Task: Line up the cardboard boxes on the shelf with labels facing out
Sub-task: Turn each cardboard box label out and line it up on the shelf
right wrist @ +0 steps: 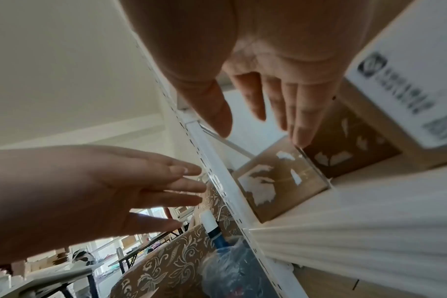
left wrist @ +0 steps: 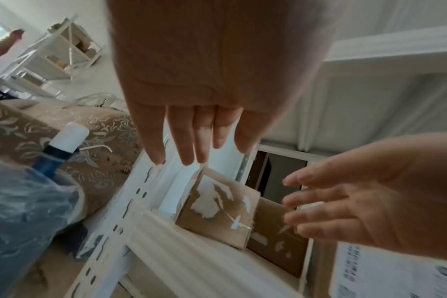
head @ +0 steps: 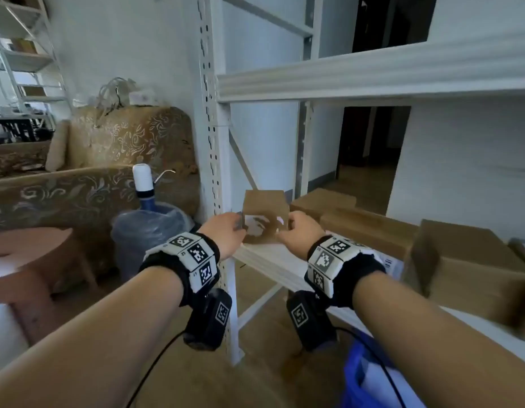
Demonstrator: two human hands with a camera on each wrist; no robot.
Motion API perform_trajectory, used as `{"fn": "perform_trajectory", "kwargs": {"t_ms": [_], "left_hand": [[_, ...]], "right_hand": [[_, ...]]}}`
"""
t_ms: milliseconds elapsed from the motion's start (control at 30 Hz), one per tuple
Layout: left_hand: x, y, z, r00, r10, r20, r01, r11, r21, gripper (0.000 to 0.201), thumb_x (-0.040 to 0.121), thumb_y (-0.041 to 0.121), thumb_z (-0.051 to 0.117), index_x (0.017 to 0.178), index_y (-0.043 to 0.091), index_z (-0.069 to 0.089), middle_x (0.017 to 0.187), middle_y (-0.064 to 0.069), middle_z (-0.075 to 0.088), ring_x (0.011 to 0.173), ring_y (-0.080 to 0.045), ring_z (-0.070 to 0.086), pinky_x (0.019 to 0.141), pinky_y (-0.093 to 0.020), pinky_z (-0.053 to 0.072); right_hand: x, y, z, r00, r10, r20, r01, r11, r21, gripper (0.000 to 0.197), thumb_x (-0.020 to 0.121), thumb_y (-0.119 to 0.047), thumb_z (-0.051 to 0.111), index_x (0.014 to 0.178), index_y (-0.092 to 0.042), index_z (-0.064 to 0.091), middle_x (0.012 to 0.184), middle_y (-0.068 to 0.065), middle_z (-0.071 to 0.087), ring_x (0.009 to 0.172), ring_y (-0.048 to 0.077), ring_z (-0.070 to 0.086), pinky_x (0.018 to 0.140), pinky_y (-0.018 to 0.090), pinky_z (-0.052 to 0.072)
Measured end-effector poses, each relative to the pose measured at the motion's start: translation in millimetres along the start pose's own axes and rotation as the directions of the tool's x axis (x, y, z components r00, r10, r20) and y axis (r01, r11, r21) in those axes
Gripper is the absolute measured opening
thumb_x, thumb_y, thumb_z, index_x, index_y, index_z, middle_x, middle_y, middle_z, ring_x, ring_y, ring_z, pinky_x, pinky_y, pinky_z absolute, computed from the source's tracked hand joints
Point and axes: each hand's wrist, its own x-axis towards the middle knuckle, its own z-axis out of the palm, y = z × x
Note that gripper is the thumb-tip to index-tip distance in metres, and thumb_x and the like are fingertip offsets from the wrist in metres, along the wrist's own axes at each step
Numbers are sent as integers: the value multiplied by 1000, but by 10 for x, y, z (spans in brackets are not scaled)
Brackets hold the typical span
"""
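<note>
The small box (head: 265, 214) stands at the far left end of the shelf (head: 273, 260), close to the white upright post (head: 211, 142), its front face showing only torn white scraps of a label. Both hands flank it with straight, relaxed fingers — the left hand (head: 226, 231) beside its left edge, the right hand (head: 299, 228) at its right edge, fingertips perhaps just touching the cardboard; neither grip holds anything. A second brown box (left wrist: 273, 233) stands just right of it, then a box with a printed label (right wrist: 406, 84). The risk — a careless nudge could skew the light box or push it off the shelf's front lip.
</note>
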Motion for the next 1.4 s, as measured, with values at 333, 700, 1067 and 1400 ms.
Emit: {"fn": "perform_trajectory", "kwargs": {"t_ms": [333,700,1067,1400], "left_hand": [[753,-300,424,1000,-15,0,15,995,-103,17,97,20,44,108,11,55,110,-10,61,105,-28,56,85,-30,40],[375,-258,209,983,159,-88,-181,893,-413,54,94,3,39,143,25,36,139,0,51,128,-18,46,112,-37,34],[207,-109,-45,986,144,-87,-167,906,-389,60,96,7,44,149,21,19,145,-4,43,132,-21,44,112,-35,33],[386,-87,63,971,189,-145,-214,960,-180,61,95,7,44,149,22,18,142,-7,43,128,-23,45,105,-31,36]], "right_hand": [[726,251,392,985,167,-50,-166,986,14,45,93,-3,44,137,-2,32,137,18,45,128,32,44,103,34,36],[489,71,199,982,92,-167,-63,983,171,47,91,-10,49,136,-5,35,134,19,45,121,32,48,104,35,38],[163,-215,-188,974,-110,-198,107,994,-25,53,91,-15,56,141,-16,40,139,9,47,127,25,48,107,32,37],[300,-268,-166,963,-208,-172,116,893,-435,40,91,-39,54,119,-12,59,129,9,47,122,26,48,100,37,44]]}}
